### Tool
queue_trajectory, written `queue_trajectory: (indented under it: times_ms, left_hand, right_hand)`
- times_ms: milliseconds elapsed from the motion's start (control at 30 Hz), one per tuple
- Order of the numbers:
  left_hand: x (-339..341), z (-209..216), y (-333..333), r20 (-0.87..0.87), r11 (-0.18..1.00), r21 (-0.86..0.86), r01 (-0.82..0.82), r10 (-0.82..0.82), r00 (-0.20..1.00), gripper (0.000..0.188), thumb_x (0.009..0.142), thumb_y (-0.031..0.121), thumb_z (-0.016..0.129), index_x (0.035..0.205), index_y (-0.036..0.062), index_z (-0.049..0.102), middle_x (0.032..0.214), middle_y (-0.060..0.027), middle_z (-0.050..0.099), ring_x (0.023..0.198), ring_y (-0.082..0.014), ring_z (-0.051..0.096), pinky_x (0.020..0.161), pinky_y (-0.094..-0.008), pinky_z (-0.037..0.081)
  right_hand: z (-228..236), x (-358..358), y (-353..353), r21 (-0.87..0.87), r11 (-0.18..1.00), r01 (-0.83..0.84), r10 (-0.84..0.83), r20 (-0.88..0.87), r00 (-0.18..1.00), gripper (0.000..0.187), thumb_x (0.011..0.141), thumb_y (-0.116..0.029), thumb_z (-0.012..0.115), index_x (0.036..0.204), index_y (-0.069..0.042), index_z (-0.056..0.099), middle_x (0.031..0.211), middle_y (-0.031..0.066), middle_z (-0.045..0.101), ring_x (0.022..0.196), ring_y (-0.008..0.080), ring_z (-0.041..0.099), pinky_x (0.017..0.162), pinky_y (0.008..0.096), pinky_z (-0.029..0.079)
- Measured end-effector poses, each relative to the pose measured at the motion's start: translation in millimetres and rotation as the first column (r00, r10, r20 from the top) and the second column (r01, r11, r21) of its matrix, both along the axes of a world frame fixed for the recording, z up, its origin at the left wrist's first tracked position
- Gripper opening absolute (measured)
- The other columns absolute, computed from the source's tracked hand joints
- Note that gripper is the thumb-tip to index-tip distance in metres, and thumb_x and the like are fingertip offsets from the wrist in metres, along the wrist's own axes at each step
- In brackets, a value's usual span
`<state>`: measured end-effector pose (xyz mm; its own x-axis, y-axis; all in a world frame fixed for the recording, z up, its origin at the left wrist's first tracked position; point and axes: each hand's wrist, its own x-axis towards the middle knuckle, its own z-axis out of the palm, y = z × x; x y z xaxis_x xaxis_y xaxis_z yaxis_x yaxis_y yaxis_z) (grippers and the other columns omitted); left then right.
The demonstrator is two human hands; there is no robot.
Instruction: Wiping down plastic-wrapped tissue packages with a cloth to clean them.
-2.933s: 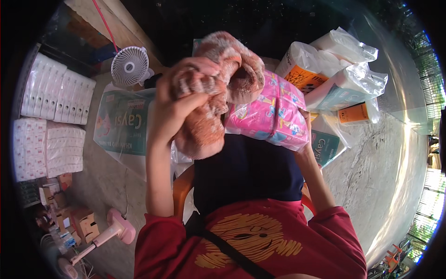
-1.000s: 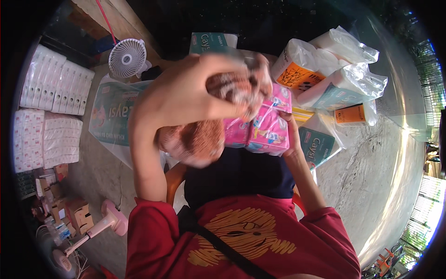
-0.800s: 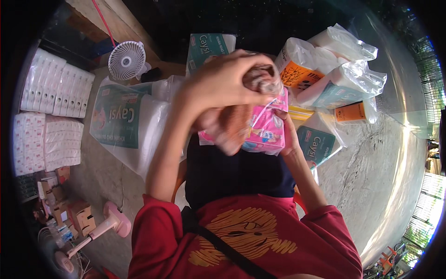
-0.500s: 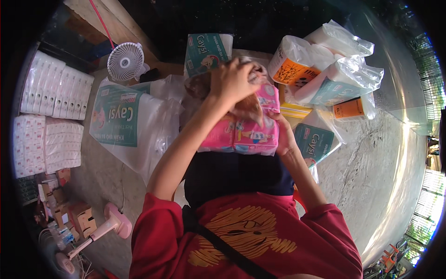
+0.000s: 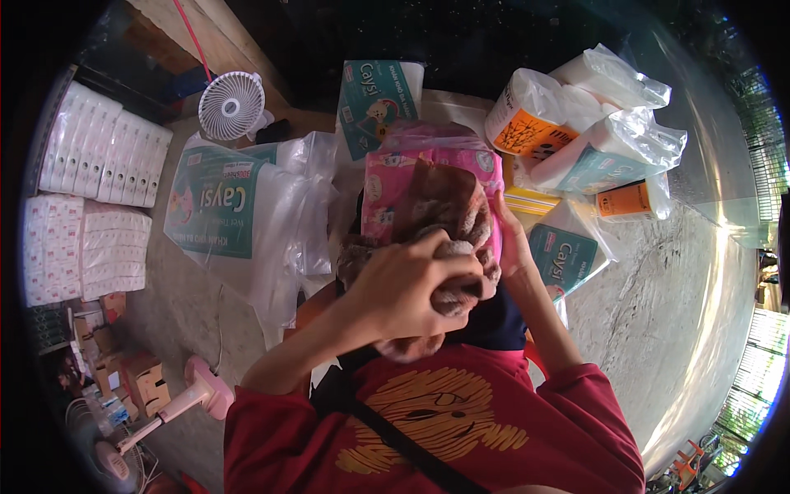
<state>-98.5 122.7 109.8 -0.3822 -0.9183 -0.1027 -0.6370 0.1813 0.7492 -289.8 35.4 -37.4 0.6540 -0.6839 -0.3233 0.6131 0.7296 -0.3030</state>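
Left hand (image 5: pixel 407 288) slid down off the pink pack (image 5: pixel 436 193) since 0.5 s ago, fingers curled tight round a brownish clear bag (image 5: pixel 453 222) atop it. Right hand (image 5: pixel 512 243) lay flat vs pack's right side, over the lap.

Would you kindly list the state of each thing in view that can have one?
Left hand: closed on the brown plastic wrap.
Right hand: flat against the pink pack's side.
Pink pack: held up, partly covered by the wrap.
White fan: blades look still.
Clear bag: open, crumpled.
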Motion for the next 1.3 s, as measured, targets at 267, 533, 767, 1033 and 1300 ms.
queue_trajectory:
  times_ms: [267, 533, 767, 1033, 1300]
  left_hand:
    - [56.5, 33.9, -62.9, -0.449, 0.965, 0.174, 0.197, -0.1, 0.888, 0.052, 0.073, 0.039, 0.077, 0.112, 0.0072, 0.062, 0.108, -0.0169, 0.065, 0.091, -0.0262, 0.067, 0.084, -0.0367, 0.05]
    - [0.6, -65.7, -133.4, 0.219, 0.783, -0.498, -0.373, 0.53, 0.819, 0.079, 0.072, 0.064, 0.073, 0.119, 0.0054, 0.051, 0.107, -0.0221, 0.06, 0.104, -0.0364, 0.064, 0.071, -0.0462, 0.058]
    - [-5.8, -81.2, -75.8, 0.118, 0.674, -0.686, -0.274, 0.475, 0.872, 0.077, 0.069, 0.054, 0.075, 0.131, 0.0141, 0.055, 0.124, -0.0173, 0.049, 0.116, -0.0403, 0.049, 0.092, -0.0564, 0.043]
    - [21.5, -90.8, -128.3, 0.191, 0.73, -0.539, -0.421, 0.593, 0.782, 0.056, 0.073, 0.034, 0.072, 0.124, 0.0145, 0.06, 0.115, -0.0129, 0.064, 0.094, -0.0356, 0.067, 0.077, -0.0439, 0.056]
    - [-36.5, -75.0, -110.5, -0.064, 0.597, -0.739, -0.311, 0.397, 0.916, 0.041, 0.077, 0.033, 0.076, 0.114, 0.0155, 0.066, 0.089, -0.0033, 0.063, 0.084, -0.0271, 0.061, 0.07, -0.0387, 0.055]
  right_hand:
    - [-0.5, -2.0, -2.6, -0.098, 0.995, 0.007, -0.003, 0.047, 0.999, 0.047, 0.099, -0.031, 0.055, 0.136, -0.004, 0.046, 0.131, 0.0138, 0.058, 0.119, 0.0252, 0.057, 0.103, 0.041, 0.046]
    - [1.5, -0.7, -0.3, -0.004, 0.999, -0.032, 0.032, 0.041, 0.999, 0.041, 0.098, -0.024, 0.055, 0.133, -0.004, 0.049, 0.127, 0.0132, 0.061, 0.114, 0.0262, 0.061, 0.101, 0.0417, 0.048]
    - [5.7, 2.7, -1.8, -0.074, 0.997, 0.015, -0.002, 0.174, 0.985, 0.056, 0.1, -0.045, 0.05, 0.139, -0.005, 0.046, 0.134, 0.0147, 0.058, 0.119, 0.0284, 0.058, 0.106, 0.0466, 0.044]
    - [1.1, 8.7, 4.1, -0.035, 0.995, -0.091, 0.093, 0.054, 0.994, 0.053, 0.1, -0.044, 0.049, 0.137, -0.005, 0.048, 0.131, 0.0112, 0.059, 0.118, 0.025, 0.058, 0.103, 0.0437, 0.045]
    - [-37.8, -7.3, 0.7, -0.095, 0.986, -0.134, 0.155, 0.269, 0.951, 0.041, 0.094, -0.024, 0.06, 0.127, -0.001, 0.053, 0.123, 0.0127, 0.063, 0.11, 0.0247, 0.062, 0.101, 0.0413, 0.047]
